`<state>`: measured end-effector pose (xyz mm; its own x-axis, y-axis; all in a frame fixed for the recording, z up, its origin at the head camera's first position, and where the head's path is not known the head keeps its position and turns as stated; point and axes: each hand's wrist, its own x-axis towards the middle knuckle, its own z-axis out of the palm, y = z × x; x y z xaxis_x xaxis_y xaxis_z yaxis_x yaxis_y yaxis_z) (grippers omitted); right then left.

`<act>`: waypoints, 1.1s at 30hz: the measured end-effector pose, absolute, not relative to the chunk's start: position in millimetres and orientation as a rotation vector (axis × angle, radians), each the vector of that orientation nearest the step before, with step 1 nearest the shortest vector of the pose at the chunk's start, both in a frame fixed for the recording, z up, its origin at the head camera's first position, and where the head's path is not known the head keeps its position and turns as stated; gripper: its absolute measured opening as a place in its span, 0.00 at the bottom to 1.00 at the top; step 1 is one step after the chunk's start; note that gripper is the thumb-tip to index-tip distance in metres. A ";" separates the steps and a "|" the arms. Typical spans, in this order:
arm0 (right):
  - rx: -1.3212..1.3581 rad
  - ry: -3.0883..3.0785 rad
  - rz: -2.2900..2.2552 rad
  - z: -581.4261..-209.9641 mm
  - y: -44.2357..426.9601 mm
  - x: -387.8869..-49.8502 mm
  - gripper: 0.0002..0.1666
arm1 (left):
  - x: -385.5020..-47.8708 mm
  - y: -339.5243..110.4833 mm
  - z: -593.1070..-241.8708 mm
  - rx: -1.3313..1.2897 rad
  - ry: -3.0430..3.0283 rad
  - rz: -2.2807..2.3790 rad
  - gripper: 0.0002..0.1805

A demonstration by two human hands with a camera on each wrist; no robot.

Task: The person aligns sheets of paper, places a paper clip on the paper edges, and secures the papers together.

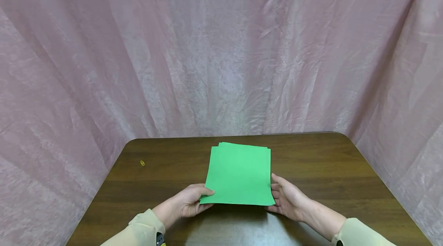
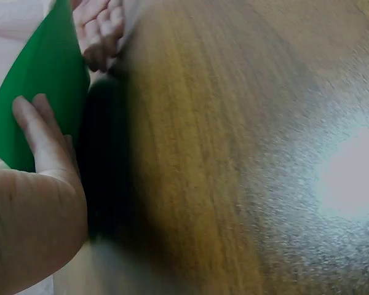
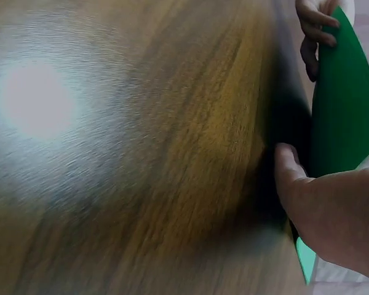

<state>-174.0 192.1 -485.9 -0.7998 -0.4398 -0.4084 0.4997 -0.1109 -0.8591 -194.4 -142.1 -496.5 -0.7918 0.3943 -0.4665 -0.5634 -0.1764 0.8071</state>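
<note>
Several green paper sheets [image 1: 238, 174], stacked slightly out of line, are held above the wooden table. My left hand [image 1: 190, 200] pinches their near left corner, thumb on top and fingers underneath. In the left wrist view, those fingers lie extended against the underside of the green paper [image 2: 46, 86]. My right hand [image 1: 290, 201] is at the near right edge, fingers extended by and partly behind the paper, thumb apart from it. The right wrist view shows the paper's underside [image 3: 344, 117] rising beyond the right hand [image 3: 332, 212].
A small yellow paper clip [image 1: 142, 163] lies on the far left of the wooden table [image 1: 322, 169]. Pink curtains [image 1: 221, 53] hang behind the table and along both sides. Glare shows on the tabletop near the body.
</note>
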 end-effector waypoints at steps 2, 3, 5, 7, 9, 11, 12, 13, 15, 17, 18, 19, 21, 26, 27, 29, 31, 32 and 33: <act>0.087 1.563 -1.982 -488.8 186.8 -179.2 0.45 | -192.9 -142.0 -498.7 -0.193 1.490 1.999 0.23; 0.102 1.573 -1.991 -490.3 184.3 -181.7 0.41 | -192.2 -141.8 -499.7 -0.182 1.501 1.988 0.23; 0.150 1.584 -2.016 -493.4 179.5 -187.0 0.34 | -191.0 -141.0 -501.2 -0.161 1.524 1.960 0.23; 0.203 1.605 -2.044 -496.4 176.0 -192.5 0.28 | -189.8 -139.6 -502.4 -0.140 1.550 1.929 0.22; 0.245 1.635 -2.078 -498.9 174.2 -197.8 0.24 | -188.9 -138.0 -503.9 -0.125 1.563 1.909 0.21; 0.275 1.669 -2.102 -501.2 173.6 -201.9 0.25 | -188.4 -136.0 -506.1 -0.118 1.568 1.899 0.21; 0.288 1.687 -2.110 -502.3 173.6 -203.3 0.25 | -188.4 -135.1 -507.0 -0.113 1.567 1.897 0.20; 0.291 1.699 -2.116 -503.7 173.8 -204.4 0.25 | -189.2 -134.4 -507.8 -0.109 1.564 1.892 0.20; 0.293 1.713 -2.122 -505.4 174.4 -205.8 0.27 | -192.2 -133.0 -509.1 -0.117 1.573 1.886 0.18; 0.285 1.716 -2.123 -506.5 175.2 -206.3 0.28 | -197.1 -131.3 -508.4 -0.128 1.579 1.886 0.17; 0.278 1.717 -2.121 -506.7 175.8 -206.5 0.28 | -200.0 -130.7 -507.5 -0.138 1.589 1.888 0.17; 0.274 1.720 -2.118 -507.0 176.3 -206.7 0.28 | -203.5 -129.8 -506.8 -0.149 1.598 1.892 0.17; 0.270 1.725 -2.106 -506.6 177.5 -206.8 0.29 | -209.8 -127.8 -505.7 -0.170 1.614 1.905 0.19; 0.266 1.748 -2.066 -507.1 179.3 -207.2 0.30 | -223.6 -122.8 -506.1 -0.200 1.605 1.961 0.21; 0.266 1.749 -2.062 -507.5 179.5 -207.4 0.30 | -225.4 -122.1 -506.5 -0.200 1.604 1.971 0.21; 0.269 1.750 -2.057 -507.7 179.8 -207.9 0.31 | -227.8 -121.2 -507.4 -0.199 1.598 1.988 0.22; 0.285 1.753 -2.057 -507.6 179.7 -208.4 0.31 | -228.9 -120.6 -508.7 -0.192 1.596 1.997 0.22; 0.296 1.756 -2.058 -507.2 179.5 -208.6 0.31 | -228.8 -120.6 -509.1 -0.186 1.596 1.997 0.21; 0.306 1.761 -2.055 -506.8 179.3 -208.9 0.30 | -228.7 -120.6 -509.7 -0.180 1.595 1.996 0.21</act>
<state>-208.9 179.3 -506.8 -0.8898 -0.1672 -0.4246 0.4452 -0.1137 -0.8882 -228.7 -120.6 -509.7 -0.8272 0.3472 -0.4419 -0.5076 -0.1241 0.8526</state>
